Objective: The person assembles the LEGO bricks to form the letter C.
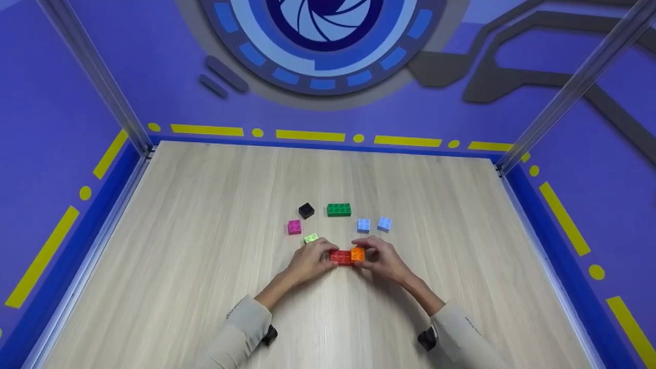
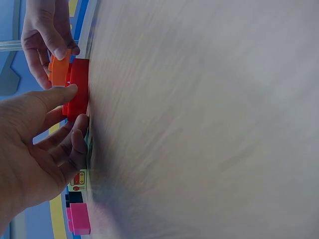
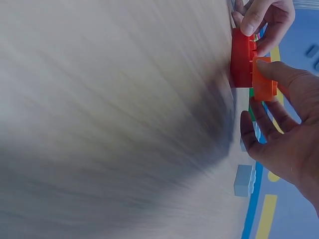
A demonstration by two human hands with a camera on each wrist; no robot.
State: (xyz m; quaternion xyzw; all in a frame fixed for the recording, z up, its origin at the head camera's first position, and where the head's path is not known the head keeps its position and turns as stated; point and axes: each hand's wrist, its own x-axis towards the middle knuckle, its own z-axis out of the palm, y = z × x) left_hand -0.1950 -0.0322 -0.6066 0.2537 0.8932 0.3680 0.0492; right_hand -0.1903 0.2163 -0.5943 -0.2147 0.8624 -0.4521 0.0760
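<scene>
My left hand grips the left end of a long red toy building brick, thumb on its near side. From the other side my right hand pinches a small orange brick between thumb and fingers. In the right wrist view the orange brick sits at the studs on the right end of the red brick, slightly overhanging it. The red brick stands on the table. A lime green brick lies just beyond my left fingers, partly hidden by them.
Behind the hands lie a magenta brick, a black brick, a long green brick and two light blue bricks, one nearer the middle and one further right. Blue panels wall the wooden table at back and sides.
</scene>
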